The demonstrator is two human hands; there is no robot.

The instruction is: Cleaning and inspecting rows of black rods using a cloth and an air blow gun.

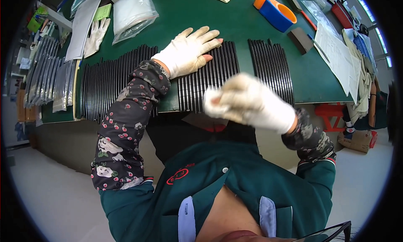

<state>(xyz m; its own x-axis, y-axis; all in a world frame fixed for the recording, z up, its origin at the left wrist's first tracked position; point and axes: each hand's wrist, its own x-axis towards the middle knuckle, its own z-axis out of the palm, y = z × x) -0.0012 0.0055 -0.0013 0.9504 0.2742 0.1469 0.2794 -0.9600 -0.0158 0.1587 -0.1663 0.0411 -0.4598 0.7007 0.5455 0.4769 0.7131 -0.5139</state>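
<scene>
Glasses [347,230]: dark frame, bottom edge.
Left hand [187,52]: gloved, fingers spread, laid on the middle group of black rods [228,60].
Right hand [248,100]: gloved, blurred, clasping a white wad [212,106] at the rods' near ends.
Rods: three groups, side by side on a green table [180,11].

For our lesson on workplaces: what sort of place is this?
Probably a factory or workshop: rows of black rods lie on a green table, with plastic-wrapped packs at the left.
</scene>
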